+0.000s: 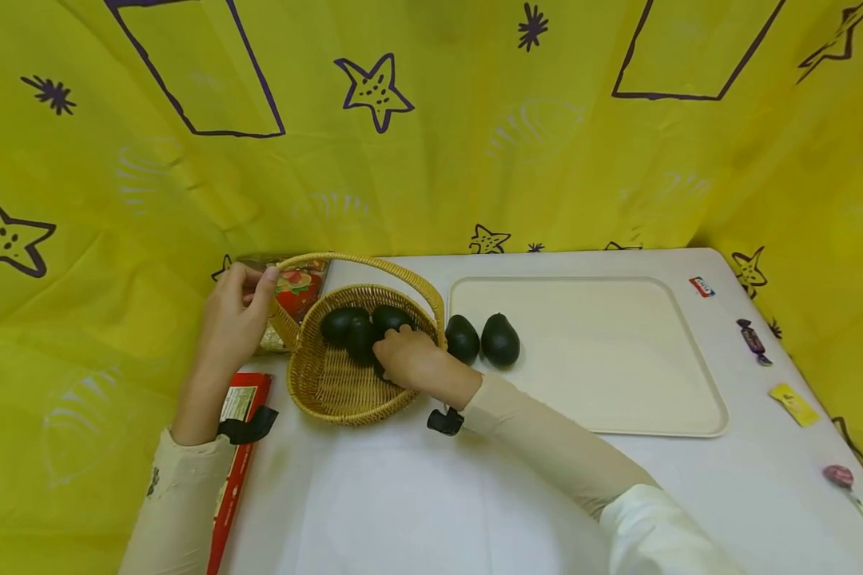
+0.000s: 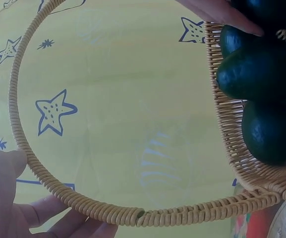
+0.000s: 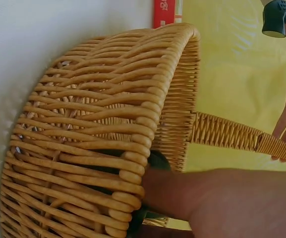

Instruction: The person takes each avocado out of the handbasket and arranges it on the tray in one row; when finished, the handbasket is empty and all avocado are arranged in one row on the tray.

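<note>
A wicker basket (image 1: 338, 395) stands on the table, with several dark green avocados (image 1: 341, 325) inside. My left hand (image 1: 236, 319) holds the left part of its arched handle (image 1: 374, 262); in the left wrist view, thumb and fingers lie on either side of the handle. My right hand (image 1: 411, 361) reaches over the basket's right side and grips an avocado (image 3: 157, 161) among the others. Its fingertips are mostly hidden by the rim and the fruit. Right of the basket, two more avocados (image 1: 499, 341) lie at the left end of a cream tray (image 1: 590, 359).
Behind the left hand is a red patterned packet (image 1: 298, 291), and a red box (image 1: 240, 447) lies beside the left forearm. Several sweets line the table's right side, among them a lollipop (image 1: 839, 477) and a yellow wrapper (image 1: 794, 404). A yellow curtain (image 1: 439, 176) hangs behind.
</note>
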### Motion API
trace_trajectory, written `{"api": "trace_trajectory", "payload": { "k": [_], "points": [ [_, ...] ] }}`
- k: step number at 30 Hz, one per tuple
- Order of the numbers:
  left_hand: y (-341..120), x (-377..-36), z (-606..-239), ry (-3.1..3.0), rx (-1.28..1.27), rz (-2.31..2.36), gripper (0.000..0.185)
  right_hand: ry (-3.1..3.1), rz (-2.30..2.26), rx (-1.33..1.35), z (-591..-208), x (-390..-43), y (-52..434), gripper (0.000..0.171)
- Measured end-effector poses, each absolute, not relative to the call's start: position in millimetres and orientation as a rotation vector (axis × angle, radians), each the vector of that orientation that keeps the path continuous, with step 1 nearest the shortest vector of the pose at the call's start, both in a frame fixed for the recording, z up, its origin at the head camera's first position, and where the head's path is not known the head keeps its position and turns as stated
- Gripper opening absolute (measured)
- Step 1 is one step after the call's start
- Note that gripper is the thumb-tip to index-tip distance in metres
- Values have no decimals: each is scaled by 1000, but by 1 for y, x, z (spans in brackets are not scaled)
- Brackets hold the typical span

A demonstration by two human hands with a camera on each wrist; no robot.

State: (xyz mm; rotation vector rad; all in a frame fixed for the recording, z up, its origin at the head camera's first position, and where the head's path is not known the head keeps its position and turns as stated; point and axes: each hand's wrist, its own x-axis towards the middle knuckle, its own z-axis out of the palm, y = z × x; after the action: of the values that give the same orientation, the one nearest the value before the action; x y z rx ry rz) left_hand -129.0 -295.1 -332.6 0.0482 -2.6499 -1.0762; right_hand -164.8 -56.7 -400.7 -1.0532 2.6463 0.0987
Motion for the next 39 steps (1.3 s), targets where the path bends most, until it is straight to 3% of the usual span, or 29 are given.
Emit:
{"api": "trace_trajectory", "payload": {
  "k": [12,20,29,39],
  "points": [
    [-295,-128,-332,-2639,44,-1057,56,2653,-56,-938,-404,-168,-64,42],
    [-294,-129,-330,-2649,39,-1042,56,2682,-130,-877,-405,-168,-70,36],
    [-294,-128,-331,-2655,32,-1034,56,2643,-70,-1118,-406,-160,-72,32],
    [-296,-128,-330,-2668,55,-1038,58,2532,3,-1245,-403,-155,-69,49]
  ]
}}
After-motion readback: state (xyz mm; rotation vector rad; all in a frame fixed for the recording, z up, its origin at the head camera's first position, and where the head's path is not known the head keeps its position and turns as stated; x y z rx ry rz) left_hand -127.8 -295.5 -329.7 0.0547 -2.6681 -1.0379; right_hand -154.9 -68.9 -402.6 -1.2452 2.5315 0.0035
